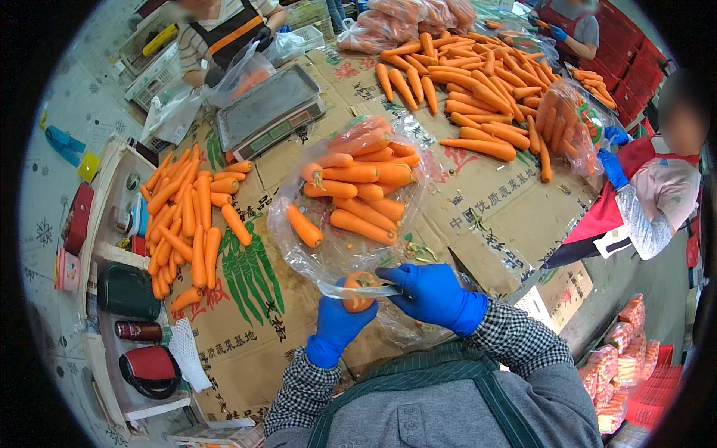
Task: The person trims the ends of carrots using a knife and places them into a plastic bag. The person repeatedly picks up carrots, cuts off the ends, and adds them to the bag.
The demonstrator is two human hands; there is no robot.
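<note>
My left hand, in a blue glove, grips a carrot with its top end turned up toward me. In my gloved right hand is a knife, its blade lying across the carrot's top end. Just beyond my hands, a clear plastic bag lies spread on the cardboard with a heap of carrots on it. One carrot rests apart at the heap's near left. Green and pale trimmings are scattered to the right of the bag.
Printed cardboard covers the table. Another carrot pile lies left, a large one at the back right. A weighing scale stands back left. Co-workers stand around; one at right holds a bag of carrots. A shelf with a red pouch edges the left.
</note>
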